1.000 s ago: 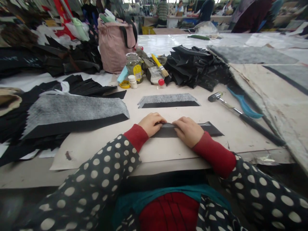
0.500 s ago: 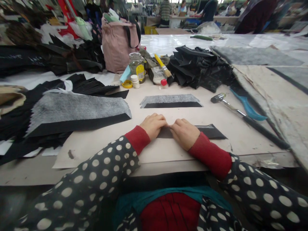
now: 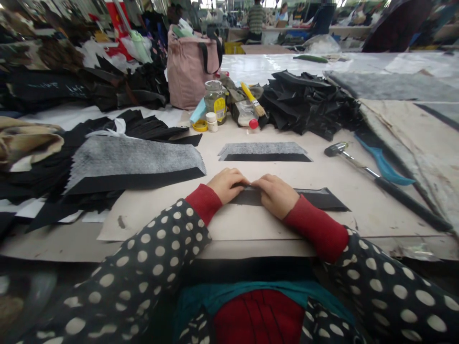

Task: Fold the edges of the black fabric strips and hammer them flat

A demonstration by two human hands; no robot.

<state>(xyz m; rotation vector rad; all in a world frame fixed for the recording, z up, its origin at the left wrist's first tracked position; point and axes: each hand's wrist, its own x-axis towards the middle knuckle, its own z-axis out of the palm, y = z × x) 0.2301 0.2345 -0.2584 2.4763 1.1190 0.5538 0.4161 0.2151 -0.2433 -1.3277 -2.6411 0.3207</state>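
Observation:
A long black fabric strip lies flat on the pale board in front of me. My left hand and my right hand sit side by side on the strip's left end, fingers curled and fingertips nearly touching, pinching its folded upper edge. A second strip, grey above and black below, lies just beyond my hands.
A stack of grey-and-black pieces lies at left. A hammer and a blue tool lie at right. A glass jar, a brush, a small bottle, a pink bag and a heap of black scraps stand behind. People work in the far background.
My hands have drawn closer together on the strip, the right one sliding left. The view has shifted slightly to the left.

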